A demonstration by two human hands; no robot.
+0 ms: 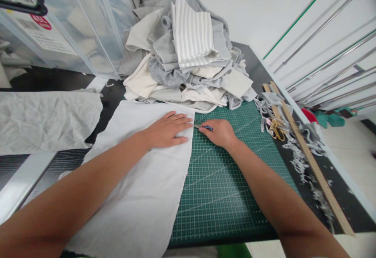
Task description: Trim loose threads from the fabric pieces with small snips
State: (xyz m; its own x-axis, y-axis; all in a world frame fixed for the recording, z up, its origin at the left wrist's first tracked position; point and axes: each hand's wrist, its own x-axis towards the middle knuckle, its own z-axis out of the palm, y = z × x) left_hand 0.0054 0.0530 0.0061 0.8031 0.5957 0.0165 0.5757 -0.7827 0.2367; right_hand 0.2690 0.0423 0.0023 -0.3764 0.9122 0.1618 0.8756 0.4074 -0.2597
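Observation:
My left hand [169,130] lies flat on a white cloth [141,195], its fingers stretched towards the cloth's right edge. My right hand [219,132] is closed around a small blue-handled tool with a pointed metal tip [207,128]. That tip points left, close to the cloth's edge and the left fingertips; whether it touches the fabric I cannot tell. Most of the tool is hidden in my fingers. Under the cloth and my right hand lies a green cutting mat [217,187] with a printed grid.
A heap of grey, cream and striped fabric [190,38] rises behind the mat. Left are a crumpled grey cloth [47,120] and clear plastic bins [82,19]. Along the right edge lie wooden strips [315,164], gold-handled scissors [275,129] and fabric scraps [296,158].

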